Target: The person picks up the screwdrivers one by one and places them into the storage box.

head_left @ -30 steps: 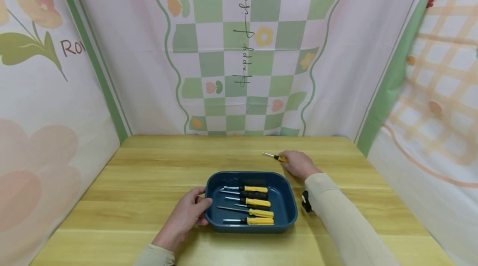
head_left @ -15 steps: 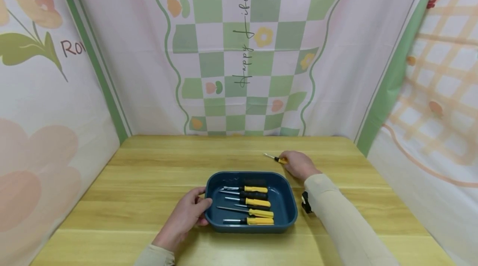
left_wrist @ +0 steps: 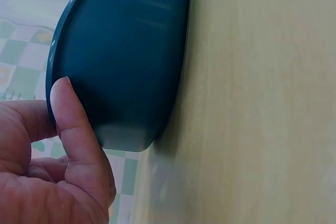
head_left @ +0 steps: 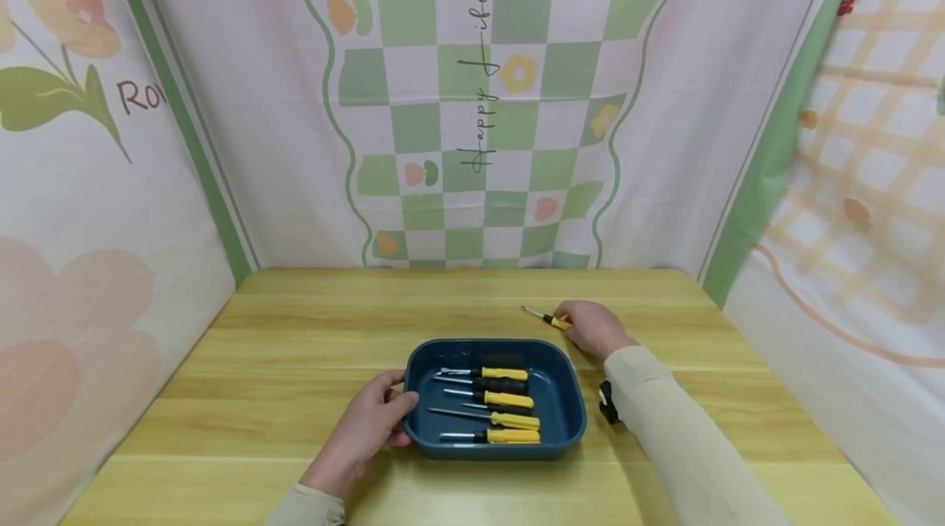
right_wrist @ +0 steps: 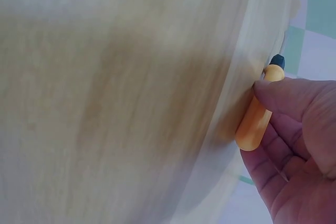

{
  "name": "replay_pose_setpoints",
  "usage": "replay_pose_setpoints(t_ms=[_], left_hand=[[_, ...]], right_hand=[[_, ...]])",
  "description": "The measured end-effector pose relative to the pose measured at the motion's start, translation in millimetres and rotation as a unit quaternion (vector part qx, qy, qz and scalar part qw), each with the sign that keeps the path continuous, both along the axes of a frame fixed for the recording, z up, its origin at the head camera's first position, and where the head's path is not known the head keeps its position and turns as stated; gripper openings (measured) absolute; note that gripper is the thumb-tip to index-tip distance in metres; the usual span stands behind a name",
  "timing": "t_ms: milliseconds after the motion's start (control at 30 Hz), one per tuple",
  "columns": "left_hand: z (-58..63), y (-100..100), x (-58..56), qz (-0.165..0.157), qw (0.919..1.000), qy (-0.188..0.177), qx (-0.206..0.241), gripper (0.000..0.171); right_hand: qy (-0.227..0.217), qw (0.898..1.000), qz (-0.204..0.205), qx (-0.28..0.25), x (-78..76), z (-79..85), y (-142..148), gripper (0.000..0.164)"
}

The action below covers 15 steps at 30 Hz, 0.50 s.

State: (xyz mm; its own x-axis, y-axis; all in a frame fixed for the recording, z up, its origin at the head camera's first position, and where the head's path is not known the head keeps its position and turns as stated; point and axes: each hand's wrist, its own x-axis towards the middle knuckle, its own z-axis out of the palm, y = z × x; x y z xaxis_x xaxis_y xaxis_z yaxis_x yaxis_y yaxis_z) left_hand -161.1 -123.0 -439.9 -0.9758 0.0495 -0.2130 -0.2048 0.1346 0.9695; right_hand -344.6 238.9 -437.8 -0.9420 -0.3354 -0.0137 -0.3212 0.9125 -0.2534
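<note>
In the head view, my right hand (head_left: 593, 327) pinches a small screwdriver (head_left: 559, 322) by its yellow handle, beyond the far right corner of the tray. Its metal shaft points left. The right wrist view shows thumb and fingers on the yellow handle (right_wrist: 254, 121), close to the wood; whether it touches cannot be told. My left hand (head_left: 372, 418) grips the left rim of a dark blue tray (head_left: 563, 403), thumb on the outside edge in the left wrist view. Inside the tray lie several screwdrivers (head_left: 509, 400) with yellow or black handles, side by side, shafts leftward.
The tray stands near the front of a wooden table (head_left: 332, 317). A printed green-checked cloth (head_left: 472, 206) hangs behind the table's back edge, with more printed cloth at both sides. A black item (head_left: 609, 403) is at the right wrist, beside the tray.
My right hand has shifted very slightly towards me, with the screwdriver's handle end tilting a little nearer. The left hand and tray stay put, and the head view has shifted slightly.
</note>
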Motion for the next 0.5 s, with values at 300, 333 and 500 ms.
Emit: replay_pose_setpoints(t_ms=[300,333,500], left_hand=[[0.3,0.4,0.7,0.0,1.0,0.003,-0.001,0.05],[0.7,0.5,1.0,0.001,1.0,0.003,0.0,0.05],[1.3,0.4,1.7,0.0,1.0,0.006,0.0,0.051]], right_hand=[[-0.006,1.0,0.0,0.007,2.6,0.8,1.5,0.029],[-0.006,1.0,0.0,0.008,2.7,0.6,1.4,0.028],[-0.015,1.0,-0.008,0.009,2.5,0.0,0.9,0.021]])
